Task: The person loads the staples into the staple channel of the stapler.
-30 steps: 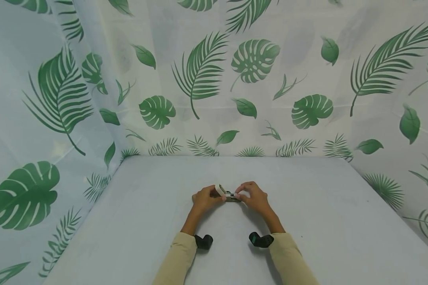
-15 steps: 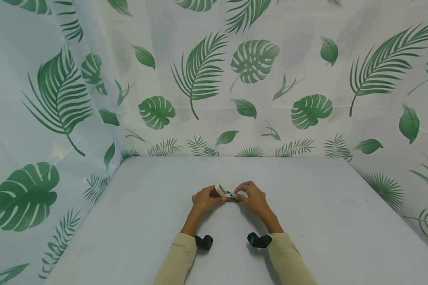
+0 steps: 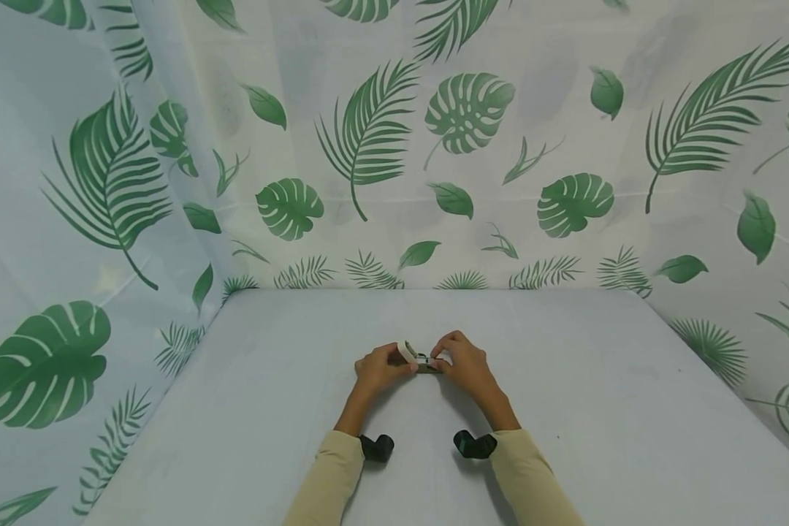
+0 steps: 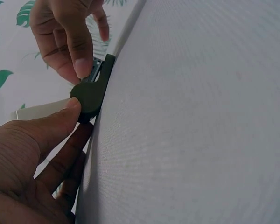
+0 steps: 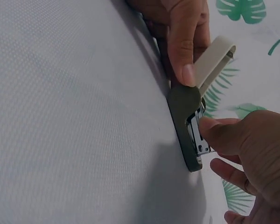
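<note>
A small stapler (image 3: 429, 370) lies on the table with its cream top arm (image 5: 214, 59) swung up and back. Its dark green base (image 5: 182, 101) rests along the white surface. My left hand (image 3: 376, 369) grips the hinge end, the thumb pressed on the round side of the hinge in the left wrist view. From the other side, my right hand (image 3: 468, 367) has its thumb and finger pinched on the metal magazine (image 5: 203, 143), whose perforated end sticks out past them. The fingers hide part of the magazine's inside.
A white cloth covers the table (image 3: 269, 409). Leaf-printed curtains (image 3: 473, 219) rise along the back and both sides. Black wrist cameras (image 3: 377, 448) sit below both hands, beside the beige sleeves (image 3: 332, 475).
My right hand and wrist have shifted slightly left, the fingers staying at the magazine. The left hand and the stapler have hardly moved.
</note>
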`<state>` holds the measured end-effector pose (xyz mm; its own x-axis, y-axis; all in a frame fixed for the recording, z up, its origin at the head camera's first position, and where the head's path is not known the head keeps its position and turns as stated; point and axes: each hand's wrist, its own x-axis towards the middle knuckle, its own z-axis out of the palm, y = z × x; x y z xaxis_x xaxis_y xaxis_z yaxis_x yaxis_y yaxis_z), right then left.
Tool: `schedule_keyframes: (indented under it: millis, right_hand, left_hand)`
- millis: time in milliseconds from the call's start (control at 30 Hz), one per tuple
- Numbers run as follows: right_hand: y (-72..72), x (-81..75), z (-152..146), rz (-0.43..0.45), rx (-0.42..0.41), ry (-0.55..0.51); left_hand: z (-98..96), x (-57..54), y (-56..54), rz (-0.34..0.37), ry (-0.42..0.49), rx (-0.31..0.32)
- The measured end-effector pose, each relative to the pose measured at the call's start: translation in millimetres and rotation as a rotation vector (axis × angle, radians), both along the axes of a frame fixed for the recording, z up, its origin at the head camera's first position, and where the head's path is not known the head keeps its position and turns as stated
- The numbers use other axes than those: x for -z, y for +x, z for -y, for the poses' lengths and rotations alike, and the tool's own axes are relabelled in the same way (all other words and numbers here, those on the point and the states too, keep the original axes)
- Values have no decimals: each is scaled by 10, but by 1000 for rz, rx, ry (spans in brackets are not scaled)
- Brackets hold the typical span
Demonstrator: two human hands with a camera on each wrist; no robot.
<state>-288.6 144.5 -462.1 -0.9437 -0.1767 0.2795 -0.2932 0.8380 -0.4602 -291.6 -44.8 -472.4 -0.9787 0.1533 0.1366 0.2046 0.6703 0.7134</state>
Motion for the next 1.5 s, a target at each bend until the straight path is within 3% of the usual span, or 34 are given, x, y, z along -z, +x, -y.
schedule_keyframes:
  millis: [200, 467, 567, 900, 1500]
  right_hand:
    - [11, -35, 24, -28, -4, 33]
    - [0, 13, -26, 65, -5, -173]
    - [-11, 38, -37, 67, 10, -203]
    - [-48, 60, -16, 123, 89, -218]
    - [-80, 26, -23, 222, 125, -227]
  left_hand:
    - [1, -30, 21, -2, 19, 9]
    - [-5, -14, 18, -4, 23, 6]
    - [-6, -11, 16, -1, 24, 0]
    - [-8, 18, -8, 8, 19, -5]
    - [-13, 34, -6, 8, 35, -5]
